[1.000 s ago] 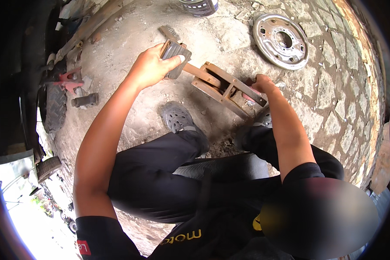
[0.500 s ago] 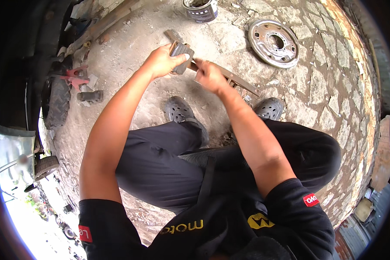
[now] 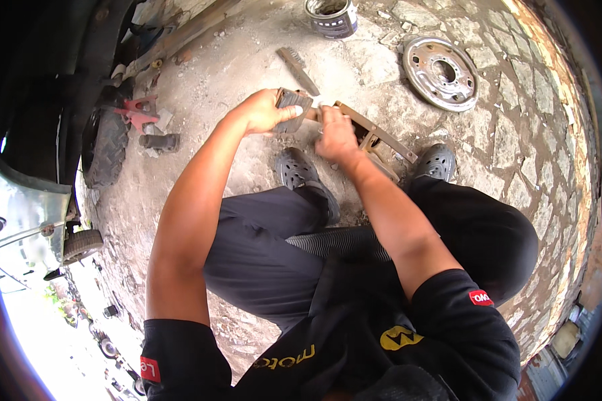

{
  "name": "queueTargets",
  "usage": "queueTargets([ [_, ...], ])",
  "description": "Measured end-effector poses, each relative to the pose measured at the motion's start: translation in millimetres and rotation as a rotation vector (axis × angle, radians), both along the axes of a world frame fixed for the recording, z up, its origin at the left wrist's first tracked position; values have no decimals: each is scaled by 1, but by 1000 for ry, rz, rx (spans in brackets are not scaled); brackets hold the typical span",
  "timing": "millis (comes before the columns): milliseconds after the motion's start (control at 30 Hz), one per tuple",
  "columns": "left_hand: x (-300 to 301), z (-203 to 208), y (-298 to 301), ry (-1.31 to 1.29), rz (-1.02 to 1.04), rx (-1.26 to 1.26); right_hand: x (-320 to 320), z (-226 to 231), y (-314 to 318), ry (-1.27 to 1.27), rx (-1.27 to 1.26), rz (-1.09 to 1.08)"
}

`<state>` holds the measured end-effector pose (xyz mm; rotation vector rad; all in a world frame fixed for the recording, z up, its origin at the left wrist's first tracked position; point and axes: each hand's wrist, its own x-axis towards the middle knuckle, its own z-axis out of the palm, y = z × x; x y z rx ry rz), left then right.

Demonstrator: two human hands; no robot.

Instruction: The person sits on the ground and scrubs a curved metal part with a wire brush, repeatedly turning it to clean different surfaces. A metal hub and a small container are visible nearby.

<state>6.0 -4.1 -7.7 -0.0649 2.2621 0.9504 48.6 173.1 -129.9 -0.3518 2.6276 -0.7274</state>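
Observation:
My left hand (image 3: 264, 112) is closed around a dark grey, ribbed block (image 3: 291, 108), with the thumb lying across its face. Just to the right is my right hand (image 3: 339, 132), its fingers bent and close together near the block's right end. What those fingers hold, if anything, is hidden. Beneath and beyond the right hand, a brown frame of long bars (image 3: 388, 142) lies slanting on the ground between my feet. A wire brush (image 3: 297, 69) with a worn handle rests on the ground just beyond the block.
An open paint can (image 3: 332, 25) stands at the far side. A round metal wheel disc (image 3: 441, 73) lies on the stone paving at the far right. To the left are a red metal stand (image 3: 138, 112), a dark cylindrical part (image 3: 159, 142) and a tyre (image 3: 105, 148) of a vehicle.
The view has shifted, so the ground things appear farther right and lower. My right hand has moved off the bar's left end, uncovering more of the frame and the brush. My left hand keeps the block.

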Motion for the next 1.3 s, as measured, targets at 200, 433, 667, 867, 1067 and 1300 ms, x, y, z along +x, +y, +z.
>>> queueTargets([
  [200,-5,0,6,-32,15,-45,7,15,-31,-14,-194,-78],
  [433,-12,10,16,-112,-19,-55,1,3,-7,-69,89,-40],
  [667,-22,18,31,-35,-36,-55,10,-14,3,-3,16,-118],
  [867,-53,9,53,116,-24,-100,1,12,-25,73,-128,-204],
  [1067,-51,18,56,57,-3,-110,-20,3,5,-85,21,-135],
  [1300,-47,23,56,101,-7,-115,-10,-10,4,136,-58,-111],
])
